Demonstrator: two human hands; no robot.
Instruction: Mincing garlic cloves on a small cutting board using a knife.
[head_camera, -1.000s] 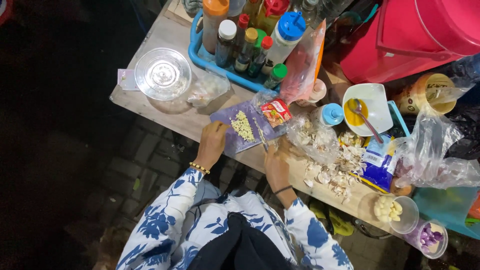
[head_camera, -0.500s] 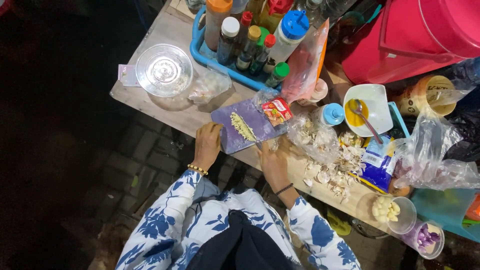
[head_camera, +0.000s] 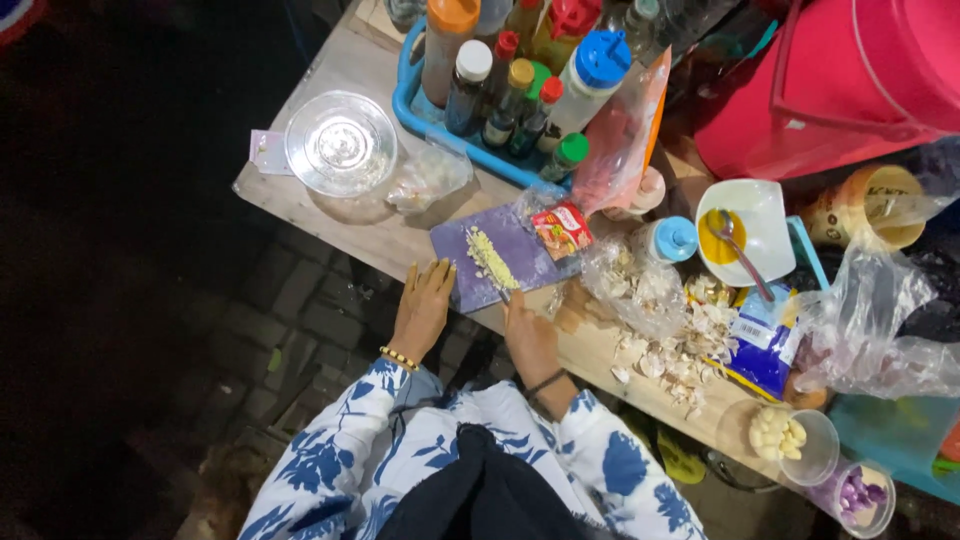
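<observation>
A purple cutting board (head_camera: 520, 262) lies at the near edge of the wooden table (head_camera: 350, 225). A narrow line of chopped pale yellow garlic (head_camera: 487, 258) runs across the board. My left hand (head_camera: 422, 305) rests flat with fingers apart on the board's near left corner. My right hand (head_camera: 530, 335) is closed just below the board's near edge, and a small knife blade (head_camera: 506, 293) shows at its fingertips, beside the garlic. A small red packet (head_camera: 562, 229) sits on the board's far right corner.
A blue tray (head_camera: 420, 110) of sauce bottles stands behind the board, with a clear glass lid (head_camera: 340, 145) to its left. Garlic skins (head_camera: 670, 345) and plastic bags lie to the right, near a white bowl with a spoon (head_camera: 745, 230), a cup of peeled cloves (head_camera: 778, 435) and a red bucket (head_camera: 850, 80).
The chopped garlic has gone from a loose heap to a narrow line. My left hand has slid to the board's near left corner.
</observation>
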